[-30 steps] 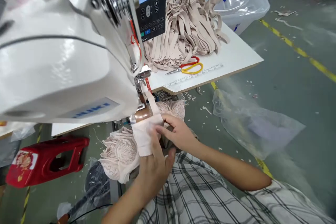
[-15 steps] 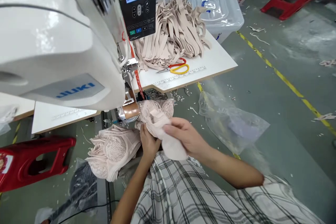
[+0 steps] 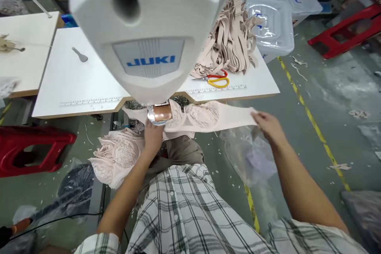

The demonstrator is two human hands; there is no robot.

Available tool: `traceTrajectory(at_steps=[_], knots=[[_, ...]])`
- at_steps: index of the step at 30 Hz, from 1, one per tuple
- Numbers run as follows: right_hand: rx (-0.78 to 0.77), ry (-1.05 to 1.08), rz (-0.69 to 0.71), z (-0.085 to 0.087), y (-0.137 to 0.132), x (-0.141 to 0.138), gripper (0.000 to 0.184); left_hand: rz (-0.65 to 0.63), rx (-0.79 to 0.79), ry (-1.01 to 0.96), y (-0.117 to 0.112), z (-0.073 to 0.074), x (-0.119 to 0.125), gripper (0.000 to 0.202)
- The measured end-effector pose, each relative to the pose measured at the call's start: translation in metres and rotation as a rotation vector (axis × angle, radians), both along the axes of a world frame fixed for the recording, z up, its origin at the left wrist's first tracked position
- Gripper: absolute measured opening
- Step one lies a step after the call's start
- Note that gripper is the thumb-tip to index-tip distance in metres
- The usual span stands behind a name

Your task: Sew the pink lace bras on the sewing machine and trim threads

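Note:
A pale pink lace bra (image 3: 205, 117) is stretched out sideways under the head of a white sewing machine (image 3: 143, 27). My right hand (image 3: 266, 125) grips its right end, pulled out to the right. At the machine's copper-coloured cylinder arm (image 3: 162, 113), my left hand (image 3: 153, 137) is closed on the left part of the garment, just below it. A heap of similar pink lace garments (image 3: 117, 158) hangs to the left of my left forearm.
The white table (image 3: 83, 83) carries a pile of beige straps (image 3: 230, 37) and red-and-yellow scissors (image 3: 216, 80). Clear plastic bins (image 3: 274, 24) stand behind it. Red stools (image 3: 28, 147) sit on the floor at left and far right. A plastic bag (image 3: 250, 154) lies by my right knee.
The view swung to face the machine head-on. My right hand drew the bra's end far out to the right, spreading the bunched garment flat; my left hand stayed near the cylinder arm.

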State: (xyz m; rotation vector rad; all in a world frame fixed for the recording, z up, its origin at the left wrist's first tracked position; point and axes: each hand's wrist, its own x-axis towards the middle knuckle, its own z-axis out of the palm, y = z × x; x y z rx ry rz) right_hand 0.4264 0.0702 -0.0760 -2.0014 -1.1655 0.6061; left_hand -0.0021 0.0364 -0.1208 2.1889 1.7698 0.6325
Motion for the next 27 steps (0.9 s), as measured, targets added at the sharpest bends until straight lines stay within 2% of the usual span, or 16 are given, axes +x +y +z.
traceTrajectory(at_steps=[2,3,5,7,9,11,13,16,18,20,21,22,23,25,27], knots=[[-0.018,-0.083,0.088,-0.023,0.005,-0.023,0.029,0.005,-0.07,0.017,-0.02,-0.006,0.018,0.043],[-0.018,-0.115,0.143,-0.032,0.005,-0.04,0.026,0.021,-0.1,0.021,-0.032,-0.006,0.018,0.042],[-0.015,-0.138,0.301,-0.045,0.003,-0.083,0.028,0.091,-0.15,0.031,-0.058,-0.001,-0.003,0.039],[-0.011,-0.107,0.508,-0.05,-0.005,-0.132,0.036,0.262,-0.191,0.065,-0.087,0.011,-0.048,0.032],[-0.055,-0.02,0.749,-0.045,-0.018,-0.179,0.042,0.573,-0.216,0.148,-0.119,0.024,-0.099,0.028],[-0.168,0.094,1.002,-0.033,-0.033,-0.22,0.041,0.799,-0.282,0.22,-0.151,0.034,-0.141,0.029],[-0.272,0.172,1.22,-0.021,-0.045,-0.254,0.039,0.898,-0.372,0.245,-0.177,0.038,-0.164,0.029],[-0.243,0.191,1.438,-0.009,-0.06,-0.299,0.038,0.913,-0.446,0.218,-0.199,0.044,-0.161,0.034],[-0.14,0.168,1.51,-0.006,-0.067,-0.324,0.046,0.867,-0.447,0.169,-0.203,0.056,-0.141,0.036],[-0.043,0.114,1.615,0.0,-0.07,-0.341,0.059,0.742,-0.443,0.085,-0.198,0.077,-0.114,0.038],[-0.021,0.084,1.709,0.005,-0.07,-0.343,0.057,0.636,-0.444,0.024,-0.192,0.088,-0.101,0.038],[-0.012,0.063,1.812,0.011,-0.068,-0.341,0.047,0.527,-0.442,-0.036,-0.184,0.098,-0.089,0.039],[-0.006,0.061,1.902,0.021,-0.064,-0.334,0.037,0.418,-0.428,-0.12,-0.173,0.107,-0.078,0.039],[0.043,0.116,1.973,0.048,-0.055,-0.308,0.038,0.376,-0.318,-0.389,-0.141,0.114,-0.06,0.03],[0.11,0.185,1.888,0.084,-0.047,-0.271,0.038,0.33,-0.313,-0.616,-0.1,0.109,-0.039,0.022]])
